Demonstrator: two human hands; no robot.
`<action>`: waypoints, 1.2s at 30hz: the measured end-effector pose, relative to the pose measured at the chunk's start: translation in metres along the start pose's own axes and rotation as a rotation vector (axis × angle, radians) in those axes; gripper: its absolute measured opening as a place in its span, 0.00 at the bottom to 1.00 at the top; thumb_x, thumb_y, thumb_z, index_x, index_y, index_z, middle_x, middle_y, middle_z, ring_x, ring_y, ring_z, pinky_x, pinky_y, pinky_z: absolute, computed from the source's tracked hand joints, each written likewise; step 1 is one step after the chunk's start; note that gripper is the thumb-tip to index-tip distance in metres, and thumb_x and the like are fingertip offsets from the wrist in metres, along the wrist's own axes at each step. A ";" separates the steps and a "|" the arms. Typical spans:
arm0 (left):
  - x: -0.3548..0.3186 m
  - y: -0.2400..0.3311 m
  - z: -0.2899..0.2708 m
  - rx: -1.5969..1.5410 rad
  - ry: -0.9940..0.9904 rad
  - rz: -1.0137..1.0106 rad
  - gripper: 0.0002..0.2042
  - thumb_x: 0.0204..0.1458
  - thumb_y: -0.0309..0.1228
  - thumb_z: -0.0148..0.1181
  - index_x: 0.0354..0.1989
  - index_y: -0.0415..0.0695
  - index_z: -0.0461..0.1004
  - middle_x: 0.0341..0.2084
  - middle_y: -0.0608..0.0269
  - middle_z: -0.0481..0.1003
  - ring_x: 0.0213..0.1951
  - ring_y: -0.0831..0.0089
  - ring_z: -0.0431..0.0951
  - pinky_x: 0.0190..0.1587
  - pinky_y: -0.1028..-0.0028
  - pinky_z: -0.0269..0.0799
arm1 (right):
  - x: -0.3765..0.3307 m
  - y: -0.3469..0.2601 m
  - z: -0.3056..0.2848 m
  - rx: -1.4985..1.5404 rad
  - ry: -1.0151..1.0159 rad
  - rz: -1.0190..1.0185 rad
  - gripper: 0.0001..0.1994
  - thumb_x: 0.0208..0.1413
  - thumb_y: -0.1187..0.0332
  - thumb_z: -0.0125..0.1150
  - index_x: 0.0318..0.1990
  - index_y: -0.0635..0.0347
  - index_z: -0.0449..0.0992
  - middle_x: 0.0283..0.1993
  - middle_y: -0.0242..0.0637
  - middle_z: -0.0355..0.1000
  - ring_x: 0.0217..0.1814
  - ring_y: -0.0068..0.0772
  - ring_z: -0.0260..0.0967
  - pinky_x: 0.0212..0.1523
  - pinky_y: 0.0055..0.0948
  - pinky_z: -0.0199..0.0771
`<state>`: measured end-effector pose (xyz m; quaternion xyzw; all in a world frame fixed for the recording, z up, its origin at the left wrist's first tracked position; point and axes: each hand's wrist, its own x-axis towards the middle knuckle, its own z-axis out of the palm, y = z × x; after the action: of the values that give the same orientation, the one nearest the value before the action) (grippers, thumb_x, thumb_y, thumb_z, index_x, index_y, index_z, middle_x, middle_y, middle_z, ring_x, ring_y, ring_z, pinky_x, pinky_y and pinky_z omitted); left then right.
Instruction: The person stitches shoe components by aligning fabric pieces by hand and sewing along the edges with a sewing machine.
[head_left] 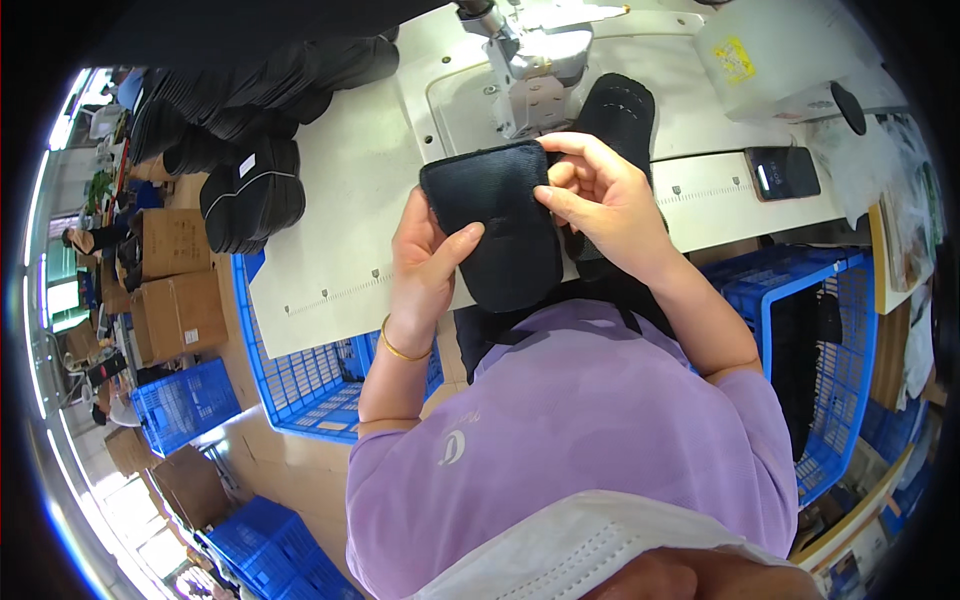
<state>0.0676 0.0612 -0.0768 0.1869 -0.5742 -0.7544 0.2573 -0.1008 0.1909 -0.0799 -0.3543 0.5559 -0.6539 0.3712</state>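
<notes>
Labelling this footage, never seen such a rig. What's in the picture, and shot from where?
There is no robot here: these are a person's bare hands. The single picture comes from a wide fisheye camera on their head, looking down, so straight edges bend near the rim.

The left hand holds the side of a black fabric piece, thumb on top; the right hand pinches its upper right corner.

Behind is what looks like a sewing machine. On the pale table lie stacked black pieces at left, another black piece and a dark phone at right.
</notes>
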 end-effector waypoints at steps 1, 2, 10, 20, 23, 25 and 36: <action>-0.001 -0.001 0.001 -0.020 -0.011 -0.016 0.24 0.54 0.18 0.57 0.60 0.35 0.62 0.53 0.57 0.72 0.56 0.71 0.71 0.61 0.70 0.64 | -0.001 0.001 -0.001 -0.004 0.015 0.017 0.18 0.58 0.77 0.62 0.56 0.64 0.69 0.32 0.25 0.69 0.31 0.11 0.64 0.32 0.16 0.68; -0.002 -0.002 0.000 -0.037 -0.024 -0.031 0.24 0.54 0.18 0.57 0.60 0.35 0.62 0.53 0.57 0.72 0.56 0.71 0.71 0.61 0.70 0.65 | -0.002 0.002 -0.001 -0.006 0.030 0.032 0.18 0.57 0.77 0.62 0.56 0.64 0.70 0.32 0.25 0.69 0.31 0.11 0.65 0.32 0.15 0.69; 0.006 0.002 -0.008 0.074 -0.019 -0.016 0.23 0.54 0.17 0.57 0.59 0.35 0.64 0.49 0.60 0.73 0.51 0.75 0.73 0.55 0.73 0.69 | -0.010 0.000 -0.006 0.033 0.036 0.050 0.17 0.60 0.76 0.59 0.56 0.66 0.70 0.35 0.29 0.73 0.33 0.14 0.67 0.35 0.16 0.70; 0.142 0.040 -0.014 1.023 0.038 0.695 0.27 0.52 0.33 0.68 0.57 0.32 0.66 0.43 0.55 0.72 0.43 0.70 0.74 0.46 0.72 0.71 | -0.014 0.021 -0.068 -1.004 0.699 -0.325 0.23 0.52 0.65 0.70 0.54 0.65 0.73 0.45 0.39 0.70 0.41 0.33 0.70 0.43 0.32 0.72; 0.080 0.009 -0.011 1.350 0.133 0.421 0.35 0.48 0.42 0.71 0.57 0.30 0.65 0.43 0.50 0.69 0.45 0.61 0.73 0.48 0.67 0.71 | -0.013 0.040 -0.079 -0.847 0.610 0.047 0.29 0.48 0.61 0.73 0.55 0.66 0.71 0.47 0.41 0.69 0.44 0.38 0.69 0.46 0.36 0.72; 0.043 -0.013 -0.011 1.271 -0.030 0.117 0.39 0.45 0.47 0.72 0.58 0.29 0.65 0.46 0.47 0.69 0.48 0.56 0.72 0.51 0.63 0.70 | -0.007 0.050 -0.076 -0.850 0.555 -0.038 0.31 0.47 0.61 0.74 0.56 0.67 0.70 0.47 0.42 0.69 0.44 0.39 0.69 0.46 0.36 0.72; 0.019 -0.033 0.013 1.474 0.082 0.448 0.39 0.40 0.40 0.75 0.59 0.36 0.63 0.45 0.51 0.70 0.48 0.56 0.71 0.51 0.62 0.64 | 0.000 0.056 -0.064 -0.981 0.493 -0.041 0.35 0.43 0.61 0.76 0.58 0.65 0.67 0.40 0.39 0.70 0.42 0.40 0.69 0.51 0.41 0.66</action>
<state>0.0392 0.0668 -0.1052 0.2172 -0.9425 -0.0993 0.2338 -0.1514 0.2147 -0.1436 -0.3328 0.8592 -0.3885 0.0084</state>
